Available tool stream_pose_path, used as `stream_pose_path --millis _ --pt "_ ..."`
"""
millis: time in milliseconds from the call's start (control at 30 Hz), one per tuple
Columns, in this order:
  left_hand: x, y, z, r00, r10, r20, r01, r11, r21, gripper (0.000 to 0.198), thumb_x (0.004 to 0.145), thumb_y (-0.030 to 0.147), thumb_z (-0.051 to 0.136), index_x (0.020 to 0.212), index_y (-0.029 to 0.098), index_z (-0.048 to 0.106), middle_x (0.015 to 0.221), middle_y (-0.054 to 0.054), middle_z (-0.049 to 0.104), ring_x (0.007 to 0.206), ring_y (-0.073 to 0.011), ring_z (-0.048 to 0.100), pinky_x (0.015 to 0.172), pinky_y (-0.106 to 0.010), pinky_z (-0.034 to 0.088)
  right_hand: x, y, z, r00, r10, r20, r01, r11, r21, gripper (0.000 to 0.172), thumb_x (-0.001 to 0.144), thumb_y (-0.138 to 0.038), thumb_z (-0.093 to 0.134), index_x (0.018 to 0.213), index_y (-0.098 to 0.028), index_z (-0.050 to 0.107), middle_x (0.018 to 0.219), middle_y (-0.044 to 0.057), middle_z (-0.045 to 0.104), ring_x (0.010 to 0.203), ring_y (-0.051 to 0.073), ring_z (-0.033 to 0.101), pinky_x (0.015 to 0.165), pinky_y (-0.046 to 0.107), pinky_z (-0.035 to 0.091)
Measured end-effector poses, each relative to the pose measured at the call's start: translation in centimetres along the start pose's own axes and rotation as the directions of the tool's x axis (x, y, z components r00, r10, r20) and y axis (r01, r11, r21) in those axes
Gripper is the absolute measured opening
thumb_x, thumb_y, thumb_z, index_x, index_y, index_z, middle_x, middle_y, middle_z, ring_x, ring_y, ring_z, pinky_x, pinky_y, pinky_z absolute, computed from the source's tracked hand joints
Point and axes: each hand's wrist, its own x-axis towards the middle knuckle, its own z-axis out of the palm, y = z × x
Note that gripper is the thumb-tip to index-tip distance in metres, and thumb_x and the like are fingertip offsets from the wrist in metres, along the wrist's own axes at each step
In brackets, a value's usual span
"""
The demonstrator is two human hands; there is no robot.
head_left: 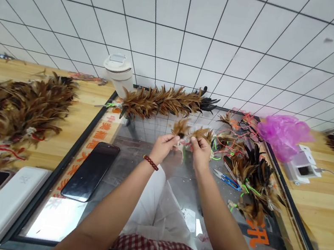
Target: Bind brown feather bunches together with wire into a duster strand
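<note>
My left hand (pixel 163 145) is closed on a small tuft of brown feathers (pixel 181 127), with a red bead bracelet at its wrist. My right hand (pixel 201 150) is closed on a second brown feather tuft (pixel 204 134) right beside the first, and the two hands almost touch. Both are held above a glass tabletop (pixel 126 135) with a black frame. A long string of bound brown feathers (pixel 161 102) lies just beyond the hands.
A black phone (pixel 91 170) lies on the glass at left. Blue-handled snips (pixel 227 179) and loose feather bundles (pixel 254 179) lie at right. A feather heap (pixel 24 106), white power bank (pixel 0 207), white cup (pixel 120 73), pink bag (pixel 283 132) and white device (pixel 303 166) surround.
</note>
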Motion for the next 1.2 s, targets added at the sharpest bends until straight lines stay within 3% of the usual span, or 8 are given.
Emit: stream_pose_path --millis 100,200,400,633,767,900,1000,1200 --pt "0.3 0.5 -0.3 0.996 0.011 -0.088 -0.026 0.985 -0.169 0.037 0.057 0.043 0.080 0.071 0.011 0.067 0.067 -0.002 0.064 0.063 -0.0088 0.058 0.060 -0.021 0.048 0.4 0.4 -0.2 0.984 -0.122 -0.129 0.111 0.990 -0.087 0.024 0.073 -0.035 0.067 0.087 -0.017 0.059 0.082 0.001 0.060 0.074 0.012 0.054 0.072 0.027 0.045" --pt "0.3 1.0 -0.5 0.994 -0.021 -0.108 -0.005 0.973 -0.232 0.035 0.054 0.038 0.083 0.063 0.011 0.062 0.055 0.003 0.053 0.050 -0.0045 0.047 0.043 -0.016 0.035 0.0 -0.1 -0.2 0.951 -0.244 -0.191 0.224 0.967 -0.123 0.030 0.077 -0.034 0.065 0.102 -0.019 0.057 0.101 0.006 0.060 0.091 0.015 0.056 0.085 0.032 0.045" --pt "0.1 0.9 -0.2 0.998 -0.048 -0.044 0.038 0.981 -0.192 0.034 0.058 0.038 0.081 0.062 0.012 0.059 0.050 0.004 0.045 0.044 -0.0036 0.041 0.037 -0.015 0.027 -1.4 -2.1 0.8 0.982 -0.168 0.087 0.180 0.970 -0.161 0.021 0.081 -0.039 0.061 0.081 -0.019 0.061 0.073 0.000 0.056 0.070 0.012 0.050 0.069 0.026 0.044" --pt "0.3 0.2 0.3 0.995 -0.077 0.067 0.087 0.984 -0.155 0.033 0.060 0.036 0.079 0.062 0.013 0.055 0.051 0.003 0.051 0.043 -0.0058 0.046 0.039 -0.018 0.034 -0.5 -1.3 1.2 0.989 -0.063 0.131 0.065 0.998 -0.007 0.021 0.077 -0.038 0.065 0.074 -0.019 0.059 0.063 -0.003 0.054 0.058 0.010 0.047 0.057 0.023 0.040" --pt "0.4 0.2 0.5 0.996 -0.081 0.032 0.085 0.978 -0.188 0.032 0.059 0.031 0.079 0.061 0.014 0.052 0.050 0.003 0.051 0.043 -0.0062 0.047 0.039 -0.018 0.034 1.1 -0.4 -0.1 0.990 -0.125 -0.058 0.125 0.992 -0.011 0.020 0.077 -0.038 0.063 0.080 -0.019 0.058 0.072 -0.002 0.057 0.065 0.011 0.051 0.063 0.025 0.043" --pt "0.4 0.3 0.6 0.996 -0.083 0.028 0.087 0.977 -0.197 0.026 0.058 0.023 0.078 0.067 0.013 0.055 0.054 0.003 0.053 0.045 -0.0064 0.049 0.040 -0.019 0.037 2.0 -0.7 -1.6 0.883 -0.338 -0.325 0.285 0.937 -0.203 0.030 0.078 -0.033 0.061 0.105 -0.021 0.056 0.105 0.005 0.054 0.089 0.015 0.053 0.081 0.030 0.044" --pt "0.6 0.2 0.7 0.999 -0.048 0.022 0.051 0.985 -0.163 0.024 0.059 0.019 0.077 0.065 0.012 0.055 0.053 0.003 0.052 0.045 -0.0057 0.048 0.041 -0.019 0.038 1.2 -1.8 -1.5 0.866 -0.465 -0.187 0.390 0.860 -0.330 0.023 0.084 -0.036 0.056 0.102 -0.022 0.059 0.104 0.006 0.052 0.095 0.017 0.050 0.088 0.033 0.041" --pt "0.5 0.0 0.8 0.999 -0.002 0.034 0.007 0.986 -0.168 0.025 0.066 0.024 0.077 0.071 0.011 0.056 0.057 0.003 0.053 0.047 -0.0056 0.050 0.042 -0.019 0.040 -0.5 -2.4 0.5 0.898 -0.423 0.124 0.439 0.828 -0.350 0.023 0.084 -0.040 0.057 0.075 -0.019 0.061 0.075 0.001 0.054 0.075 0.015 0.048 0.077 0.030 0.041"
